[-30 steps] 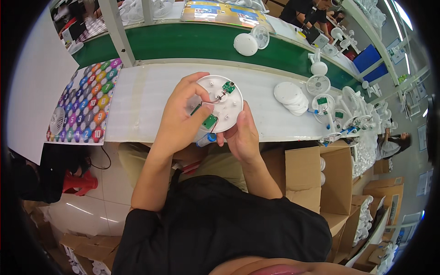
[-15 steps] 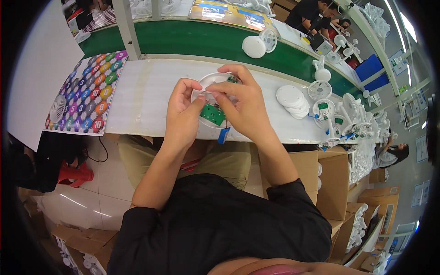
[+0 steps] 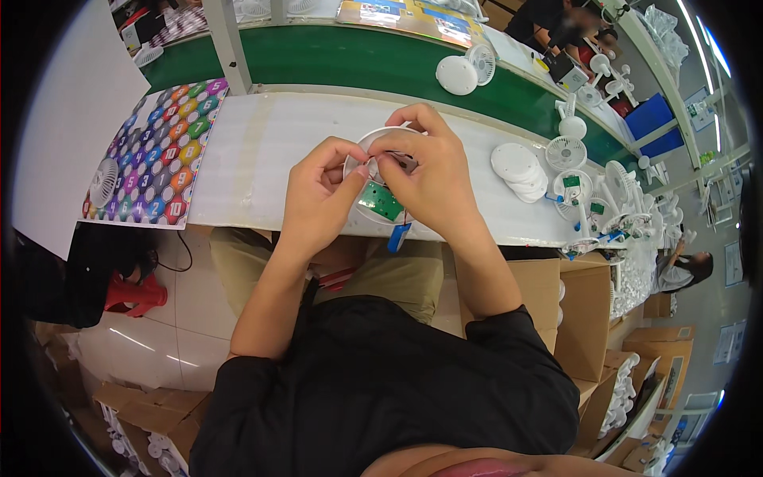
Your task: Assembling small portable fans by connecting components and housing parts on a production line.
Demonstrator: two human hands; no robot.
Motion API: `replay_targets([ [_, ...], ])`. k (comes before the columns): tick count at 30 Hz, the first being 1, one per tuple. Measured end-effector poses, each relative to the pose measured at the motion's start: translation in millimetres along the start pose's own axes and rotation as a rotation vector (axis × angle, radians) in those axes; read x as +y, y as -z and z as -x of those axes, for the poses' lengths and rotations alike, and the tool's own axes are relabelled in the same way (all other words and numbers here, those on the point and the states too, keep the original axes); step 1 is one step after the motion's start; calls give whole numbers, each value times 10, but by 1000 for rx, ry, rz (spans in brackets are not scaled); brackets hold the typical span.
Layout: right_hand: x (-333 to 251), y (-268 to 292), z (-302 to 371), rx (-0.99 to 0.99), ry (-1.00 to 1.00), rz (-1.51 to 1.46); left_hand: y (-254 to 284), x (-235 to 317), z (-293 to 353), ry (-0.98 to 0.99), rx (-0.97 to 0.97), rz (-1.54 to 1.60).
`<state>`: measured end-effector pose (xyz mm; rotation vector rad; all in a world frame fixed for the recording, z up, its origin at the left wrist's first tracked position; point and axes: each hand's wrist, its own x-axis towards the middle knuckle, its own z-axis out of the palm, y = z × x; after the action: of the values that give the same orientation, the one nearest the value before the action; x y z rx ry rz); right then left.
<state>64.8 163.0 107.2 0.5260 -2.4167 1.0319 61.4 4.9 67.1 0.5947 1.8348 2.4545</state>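
Over the near edge of the bench, both hands work at a white round fan base whose inside faces up. A green circuit board sits in its near part, and a blue battery hangs from wires at the near rim. My left hand is closed at the base's left side, thumb and forefinger pinched over its middle. My right hand grips the right and far rim, its thumb and forefinger pinched close to the left fingertips. Whatever small part lies between the fingertips is hidden.
White round covers lie stacked to the right, beside opened fans with boards and batteries. A small fan rests on the green belt. At left, a fan grille lies on a patterned sheet. Cardboard boxes stand below right.
The whole view has shifted slightly. Both hands still hold the fan base, with the fingertips moved a little and the right fingers bent more over its middle.
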Motion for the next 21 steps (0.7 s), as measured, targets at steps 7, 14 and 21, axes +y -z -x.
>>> replay_targets([
  [7, 52, -27, 15, 38, 107, -5, -40, -135, 8, -48, 101, -41],
  [14, -4, -61, 29, 43, 114, 79, 26, -196, 33, -49, 104, -34],
  [21, 33, -64, 8, 50, 27, 40, 96, -56, 1, -123, 13, -59],
])
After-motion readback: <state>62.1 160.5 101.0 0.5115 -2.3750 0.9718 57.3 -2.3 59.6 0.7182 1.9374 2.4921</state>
